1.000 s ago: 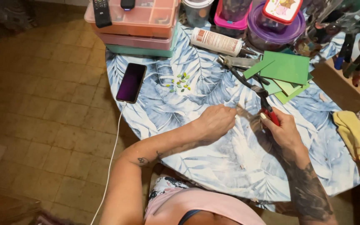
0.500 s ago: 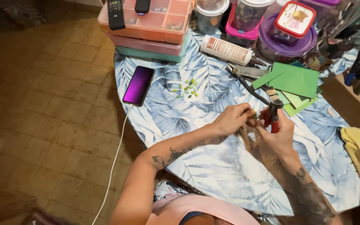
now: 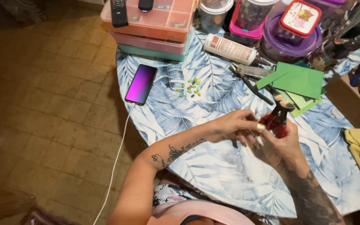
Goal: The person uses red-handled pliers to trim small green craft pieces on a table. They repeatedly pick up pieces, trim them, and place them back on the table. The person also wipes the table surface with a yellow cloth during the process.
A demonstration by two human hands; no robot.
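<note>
My view pulled closer since half second back; hands stay joined at table middle. Left hand [image 3: 235,126] curled, fingertips pinching small pale piece [image 3: 261,126] against tool. Right hand [image 3: 281,139] fisted around red-handled black nippers [image 3: 281,113], jaws pointing up and away. Past them, green square tiles [image 3: 300,80] stacked on blue leaf-print tablecloth [image 3: 213,166]. Small green chips [image 3: 191,87] scattered near purple-lit phone [image 3: 141,83]. Far edge: orange compartment box [image 3: 165,18], contents unclear; purple round tub [image 3: 284,46] under red-lidded box [image 3: 300,17].
</note>
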